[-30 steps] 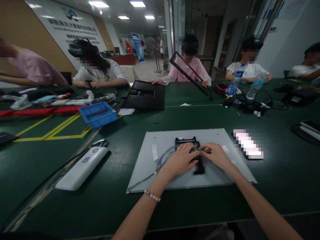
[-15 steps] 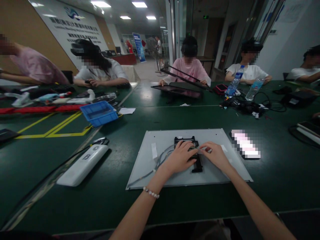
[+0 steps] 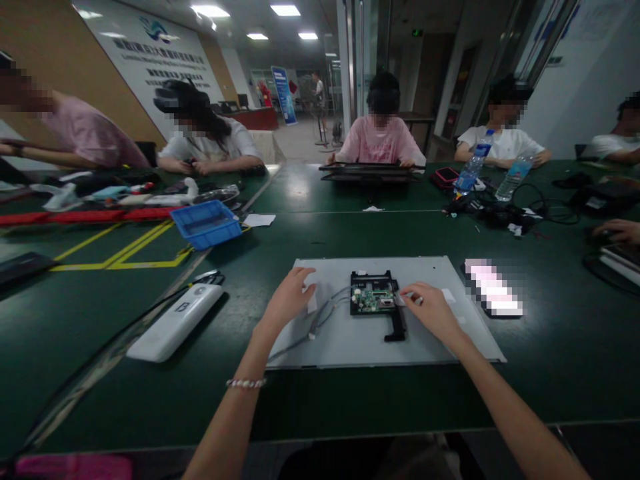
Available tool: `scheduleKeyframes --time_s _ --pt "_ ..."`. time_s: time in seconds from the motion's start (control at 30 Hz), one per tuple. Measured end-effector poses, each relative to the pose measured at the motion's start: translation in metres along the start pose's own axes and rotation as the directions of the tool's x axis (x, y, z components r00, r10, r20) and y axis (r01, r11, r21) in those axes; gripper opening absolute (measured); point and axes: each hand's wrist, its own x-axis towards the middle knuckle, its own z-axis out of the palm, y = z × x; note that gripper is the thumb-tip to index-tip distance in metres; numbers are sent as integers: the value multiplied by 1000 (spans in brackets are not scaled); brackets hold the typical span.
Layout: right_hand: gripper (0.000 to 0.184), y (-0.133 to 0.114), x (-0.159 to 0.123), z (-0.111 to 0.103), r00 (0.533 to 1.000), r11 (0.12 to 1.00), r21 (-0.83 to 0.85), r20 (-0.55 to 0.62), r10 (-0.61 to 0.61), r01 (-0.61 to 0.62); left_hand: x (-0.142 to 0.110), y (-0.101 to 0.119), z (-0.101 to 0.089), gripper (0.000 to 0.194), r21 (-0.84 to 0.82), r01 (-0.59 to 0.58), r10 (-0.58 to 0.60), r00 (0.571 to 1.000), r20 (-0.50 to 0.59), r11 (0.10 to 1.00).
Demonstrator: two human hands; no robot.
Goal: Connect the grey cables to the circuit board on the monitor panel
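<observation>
- Table (image 3: 320,407): dark green, smooth, dull sheen; yellow tape lines at left, pale seam running across it.
- Panel (image 3: 330,350): flat, pale grey, thin-edged rectangle, lying on the table in front of the person.
- Dark flat panels (image 3: 370,175): black, thin, stacked at a slight tilt, at the far side of the table in front of a person in a pink top.
- Power bank (image 3: 175,323): glossy white slab, rounded corners, dark "B" mark; left of the panel, black cable at its far end.
- Blue bin (image 3: 207,225): ribbed plastic, open top, beyond the power bank.
- Left hand (image 3: 291,299): over the panel's left part near a white strip (image 3: 313,301), fingers bent, thumb apart, nothing seen in its grip.
- Right hand (image 3: 431,310): at the bracket's right edge, thumb and forefinger tips close together; too small to tell if they pinch anything.
- Phone (image 3: 493,288): slim rectangle, lit screen blurred out, right of the panel.
- Bracket (image 3: 397,327): matte black, angular, on the middle of the panel, one leg toward the person.
- Board (image 3: 373,300): green circuit board, small parts and metal connectors, set within the bracket.
- Cables (image 3: 325,313): thin, grey, loosely curved, from the board's left side across the panel.
</observation>
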Motion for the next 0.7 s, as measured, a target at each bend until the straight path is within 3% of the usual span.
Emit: scheduleKeyframes --time_s 0.1,0.23,0.43,0.6,0.7 --pt "16 -1 0 -1 1000 999 -32 11 -6 6 -8 -20 4 35 -51 33 -32 999 27 998" --pt "17 -2 -1 -2 1000 998 -59 14 8 -7 -9 -26 9 29 -78 34 -31 999 44 996" --pt "17 -1 -1 -1 1000 996 -84 9 17 -16 -5 -23 7 20 -105 101 -99 995 27 989" --pt "19 0 -1 -1 1000 996 -89 -25 8 -10 -10 -12 -10 27 -386 201 -200 979 45 900" --pt "19 0 -2 -1 999 996 -90 -52 -5 1 -14 -2 -15 27 -464 199 -186 980 76 863"
